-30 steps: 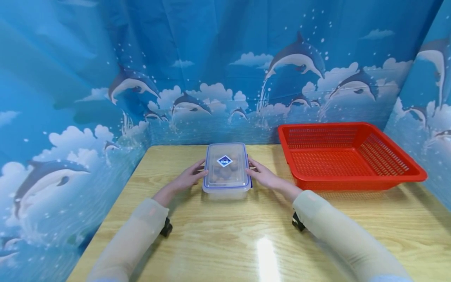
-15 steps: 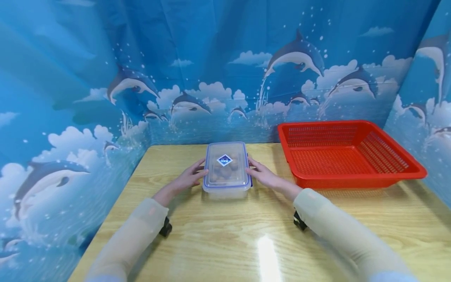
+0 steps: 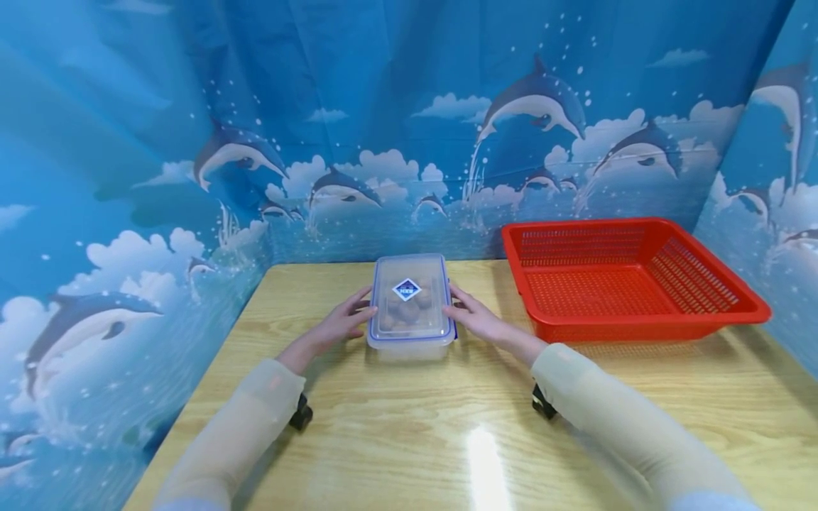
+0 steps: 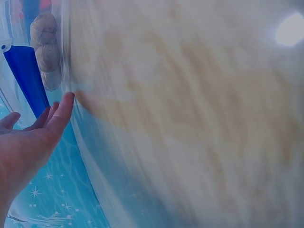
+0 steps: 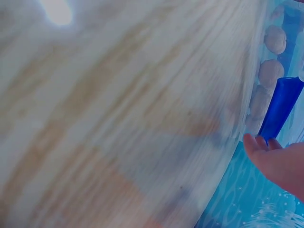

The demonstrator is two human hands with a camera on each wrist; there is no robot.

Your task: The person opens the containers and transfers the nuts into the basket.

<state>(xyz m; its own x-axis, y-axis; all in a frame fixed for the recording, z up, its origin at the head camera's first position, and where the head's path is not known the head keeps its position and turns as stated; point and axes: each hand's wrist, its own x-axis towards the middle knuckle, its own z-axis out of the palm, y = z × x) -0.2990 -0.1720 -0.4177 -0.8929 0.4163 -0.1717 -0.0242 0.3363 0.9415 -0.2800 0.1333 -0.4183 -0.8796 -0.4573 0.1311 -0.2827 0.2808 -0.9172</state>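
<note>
A clear plastic food container [image 3: 412,348] sits on the wooden table, its lid [image 3: 409,266] on, with a blue rim and a diamond label. Several round, brownish, walnut-like things [image 4: 46,57] show through its walls. My left hand [image 3: 345,317] is at the container's left side, fingers extended, its thumb at the lid's edge. Opposite it, my right hand [image 3: 476,317] has its fingertips along the right side. In the left wrist view the fingers reach the lower end of a blue side latch [image 4: 28,78]. The right wrist view shows fingertips by another blue latch [image 5: 280,107].
To the right stands a red plastic basket [image 3: 645,330] with slotted walls, near the back of the table [image 3: 396,426]. A blue dolphin-print curtain [image 3: 383,92] hangs behind the table and along both sides.
The head view has shifted very slightly. Both hands stay at the container's sides, and the container and basket keep their places.
</note>
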